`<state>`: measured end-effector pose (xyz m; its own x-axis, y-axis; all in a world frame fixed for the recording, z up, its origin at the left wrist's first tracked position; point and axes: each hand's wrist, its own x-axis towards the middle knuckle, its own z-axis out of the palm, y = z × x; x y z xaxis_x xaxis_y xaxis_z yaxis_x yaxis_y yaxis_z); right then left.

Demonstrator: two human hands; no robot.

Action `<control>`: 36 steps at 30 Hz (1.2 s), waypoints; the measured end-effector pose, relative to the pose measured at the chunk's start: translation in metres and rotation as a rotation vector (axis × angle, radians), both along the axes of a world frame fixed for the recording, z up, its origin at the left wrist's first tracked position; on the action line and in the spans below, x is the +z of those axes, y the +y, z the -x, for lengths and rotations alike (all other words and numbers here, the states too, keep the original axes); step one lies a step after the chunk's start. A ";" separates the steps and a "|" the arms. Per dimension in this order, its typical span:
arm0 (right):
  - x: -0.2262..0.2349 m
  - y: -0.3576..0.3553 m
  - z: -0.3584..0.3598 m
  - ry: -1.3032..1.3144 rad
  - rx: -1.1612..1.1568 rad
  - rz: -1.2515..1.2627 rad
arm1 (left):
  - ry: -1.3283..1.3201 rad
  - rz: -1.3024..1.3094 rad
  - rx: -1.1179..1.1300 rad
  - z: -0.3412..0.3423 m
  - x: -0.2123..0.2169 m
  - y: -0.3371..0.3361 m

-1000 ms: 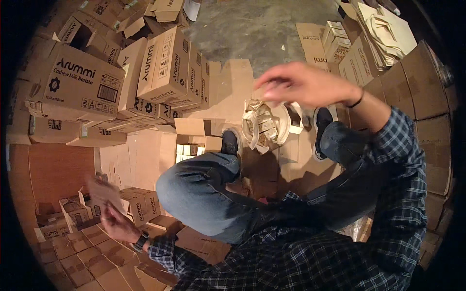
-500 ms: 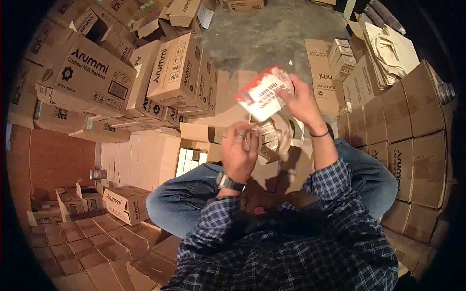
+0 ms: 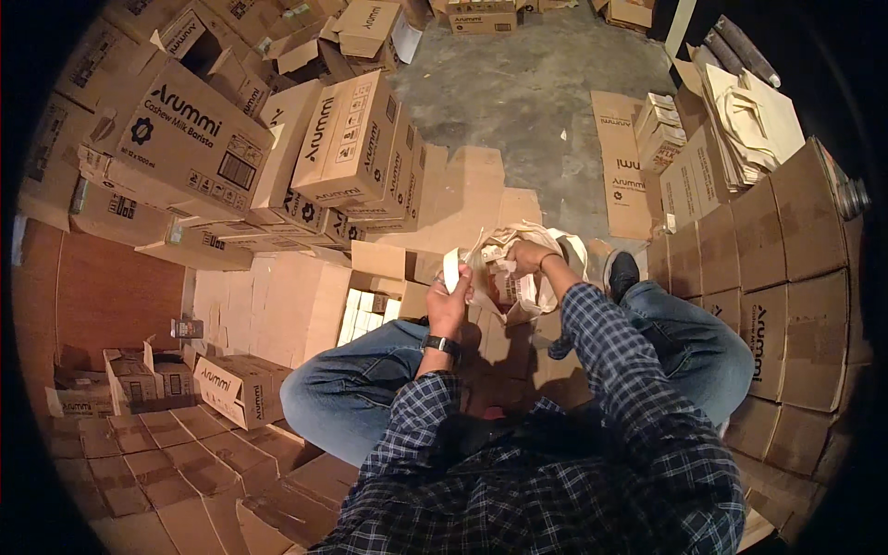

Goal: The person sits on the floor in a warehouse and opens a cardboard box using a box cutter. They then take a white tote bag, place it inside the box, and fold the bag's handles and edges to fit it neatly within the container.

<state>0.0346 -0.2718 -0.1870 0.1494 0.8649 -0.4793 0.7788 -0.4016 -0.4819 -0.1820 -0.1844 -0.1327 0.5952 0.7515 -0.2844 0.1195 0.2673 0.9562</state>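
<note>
A cream cloth tote bag point(image 3: 555, 245) stands open on the cardboard in front of me. My left hand point(image 3: 449, 301) is closed on the bag's strap point(image 3: 451, 268) at its left side. My right hand point(image 3: 532, 259) reaches into the mouth of the bag, its fingertips partly hidden by the cloth. Next to those fingers, a red and white printed card point(image 3: 506, 285) shows inside the bag, seemingly still in their grip. The other contents of the bag are mostly covered.
An open carton point(image 3: 375, 296) holding small white packs sits by my left knee. Stacked brown cartons point(image 3: 338, 139) rise at the left, and a carton wall point(image 3: 777, 268) lines the right. Folded cream bags point(image 3: 749, 111) lie on a carton at the far right.
My right hand has brought the card down from above the bag into its mouth. The left hand has moved slightly down and now grips the strap.
</note>
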 end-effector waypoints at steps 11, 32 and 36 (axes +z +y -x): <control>-0.073 0.004 0.047 -0.443 -0.237 -0.177 | 0.008 -0.004 0.029 0.003 0.001 0.002; -0.061 0.066 -0.100 -0.235 -0.301 0.031 | 0.201 -0.553 0.049 -0.038 0.005 0.015; -0.052 0.082 -0.070 0.072 -0.416 -0.072 | 0.319 -0.425 0.092 -0.040 0.017 0.079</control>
